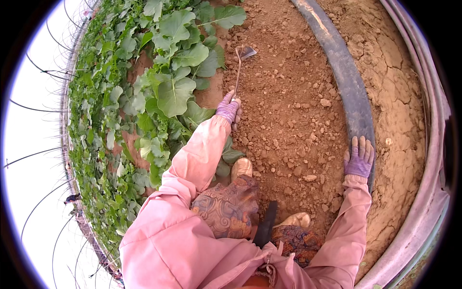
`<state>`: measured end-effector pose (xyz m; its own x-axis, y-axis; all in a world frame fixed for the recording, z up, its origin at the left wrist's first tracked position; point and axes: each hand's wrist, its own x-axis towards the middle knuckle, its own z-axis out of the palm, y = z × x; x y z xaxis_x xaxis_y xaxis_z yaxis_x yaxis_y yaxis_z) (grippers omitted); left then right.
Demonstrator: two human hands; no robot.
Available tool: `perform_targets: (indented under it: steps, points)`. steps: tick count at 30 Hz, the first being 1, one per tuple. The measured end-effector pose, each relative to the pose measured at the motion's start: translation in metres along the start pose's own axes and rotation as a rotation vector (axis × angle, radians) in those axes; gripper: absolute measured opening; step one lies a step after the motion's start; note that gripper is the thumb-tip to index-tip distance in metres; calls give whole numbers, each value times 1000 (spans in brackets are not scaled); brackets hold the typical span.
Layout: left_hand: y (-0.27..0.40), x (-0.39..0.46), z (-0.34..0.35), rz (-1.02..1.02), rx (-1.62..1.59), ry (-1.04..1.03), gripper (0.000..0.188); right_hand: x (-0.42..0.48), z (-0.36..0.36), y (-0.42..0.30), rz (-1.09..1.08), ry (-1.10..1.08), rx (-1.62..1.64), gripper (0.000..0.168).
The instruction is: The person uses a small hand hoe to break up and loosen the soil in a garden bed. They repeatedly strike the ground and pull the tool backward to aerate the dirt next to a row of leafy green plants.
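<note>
My left hand [229, 108], in a purple glove with pale fingertips, grips a small hand hoe [238, 68] by its lower end. The hoe's thin, bent metal neck reaches away from me, and its flat blade lies over the loose brown soil [285, 108], beside the leafy plants. My right hand [359, 159], gloved alike, rests with its fingers extended on a flattened black hose [346, 68]. The palm is hidden, facing down on the hose.
Broad-leaved green plants [177, 90] crowd the left side, close to my left sleeve. Cracked dry earth [393, 108] lies beyond the hose, edged by plastic sheeting [429, 144] at the far right. My shoes [242, 168] stand on the soil, with a black strap [266, 224] between my legs.
</note>
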<state>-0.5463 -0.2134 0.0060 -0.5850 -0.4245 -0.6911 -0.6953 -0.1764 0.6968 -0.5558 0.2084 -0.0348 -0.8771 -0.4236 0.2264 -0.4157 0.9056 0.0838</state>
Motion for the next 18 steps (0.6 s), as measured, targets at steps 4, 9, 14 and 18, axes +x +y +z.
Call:
perform_targets:
  steps: [4,9,14,18]
  points:
    - [-9,-14,7,181,91,26,41,-5,2,2,-21,61,-1,46]
    - [-27,-22,18,-34,99,-1,47,-2,1,0,0,15,-20,45]
    - [-51,-10,23,-59,169,-76,38,0,1,4,-13,18,-4,44]
    - [-67,4,19,-111,129,-89,30,3,1,2,-19,-20,-17,44]
